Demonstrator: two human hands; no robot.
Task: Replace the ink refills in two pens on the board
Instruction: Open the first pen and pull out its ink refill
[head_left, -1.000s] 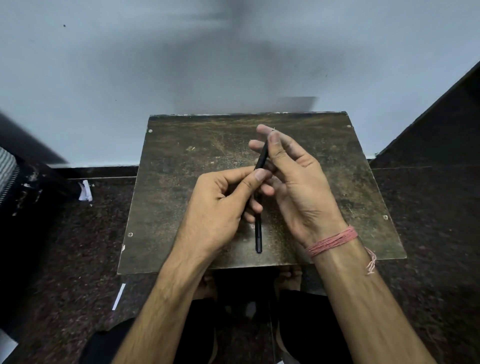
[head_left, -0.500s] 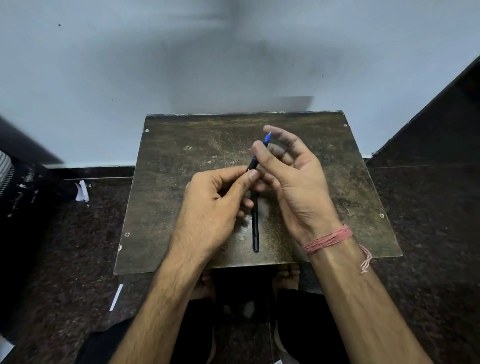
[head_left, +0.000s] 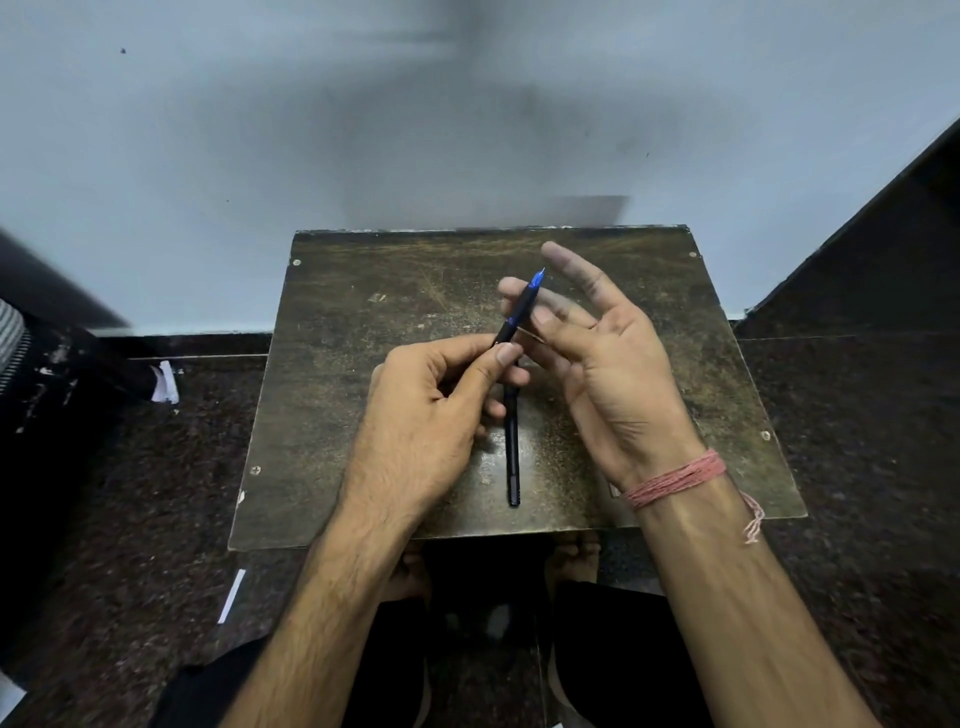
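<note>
My left hand (head_left: 436, 410) pinches a dark pen (head_left: 519, 309) with a blue tip near its lower end; the pen slants up and to the right above the board (head_left: 363, 322). My right hand (head_left: 608, 364) is beside the pen's upper part, palm turned inward, fingers spread; its fingertips are blurred and sit right at the pen, and I cannot tell whether they touch it. A second black pen (head_left: 513, 452) lies flat on the board, running towards me, partly hidden under my left fingers.
The dark scratched board rests on a speckled dark floor (head_left: 156, 493) against a pale wall (head_left: 363, 130). White paper scraps (head_left: 166, 382) lie left of the board. My knees and feet show below the board's near edge.
My right thumb and fingers have come off the pen's upper part and spread open, uncovering the blue tip. My left hand keeps its grip on the pen.
</note>
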